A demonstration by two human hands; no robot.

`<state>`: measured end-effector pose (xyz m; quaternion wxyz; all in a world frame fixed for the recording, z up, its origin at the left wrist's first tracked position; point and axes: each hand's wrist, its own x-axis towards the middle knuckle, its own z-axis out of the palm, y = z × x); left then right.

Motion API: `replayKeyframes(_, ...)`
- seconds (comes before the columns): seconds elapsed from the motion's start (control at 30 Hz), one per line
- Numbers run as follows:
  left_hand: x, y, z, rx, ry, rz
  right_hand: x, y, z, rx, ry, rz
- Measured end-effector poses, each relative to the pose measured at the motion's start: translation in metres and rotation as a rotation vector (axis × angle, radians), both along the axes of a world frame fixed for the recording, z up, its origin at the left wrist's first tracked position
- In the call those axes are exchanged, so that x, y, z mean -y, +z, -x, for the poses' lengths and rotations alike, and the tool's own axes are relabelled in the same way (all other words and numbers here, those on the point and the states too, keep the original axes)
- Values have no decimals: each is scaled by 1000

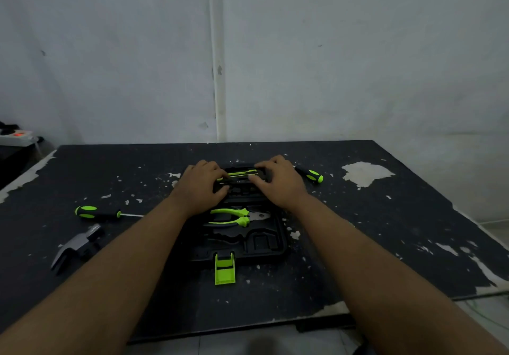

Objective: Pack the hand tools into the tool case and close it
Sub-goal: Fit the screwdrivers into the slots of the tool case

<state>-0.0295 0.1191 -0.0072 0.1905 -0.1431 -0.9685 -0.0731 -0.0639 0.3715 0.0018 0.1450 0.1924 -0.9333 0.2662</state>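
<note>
Tool case open at table centre, green latch at near edge; pliers seated in middle recess; left hand and right hand at far end, each grip curled, pinching one end of slim green-black tool lying crosswise there; screwdriver on table left of case, hammer just nearer; second screwdriver on table beside right hand

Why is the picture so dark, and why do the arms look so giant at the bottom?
Head view: dim light makes the black tool case hard to read, though the green pliers stand out; head view: the wide-angle lens stretches the forearms near the bottom edge; the hammer looks blurry.
</note>
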Motion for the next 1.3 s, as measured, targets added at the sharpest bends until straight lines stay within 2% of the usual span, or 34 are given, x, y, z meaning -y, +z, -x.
replayKeyframes(0.17,1,0,-5,-55,64,43,5,-1,-1,-25,84,-296)
replayKeyframes(0.47,4,-15,-2,-87,43,-27,12,-4,-2,-75,79,-416)
replayKeyframes(0.6,2,-15,-3,-80,49,-63,10,-7,-1,-31,92,-365)
replayKeyframes(0.87,-10,-18,0,20,216,-153,-5,-9,6,77,79,18)
replayKeyframes(1.0,-27,-14,11,3,284,-137,-24,-2,17,32,-54,36)
replayKeyframes(1.13,-51,-10,22,5,241,-154,-51,12,28,35,-302,-138)
replayKeyframes(1.3,-77,-12,29,59,53,-173,-74,14,47,260,-469,-247)
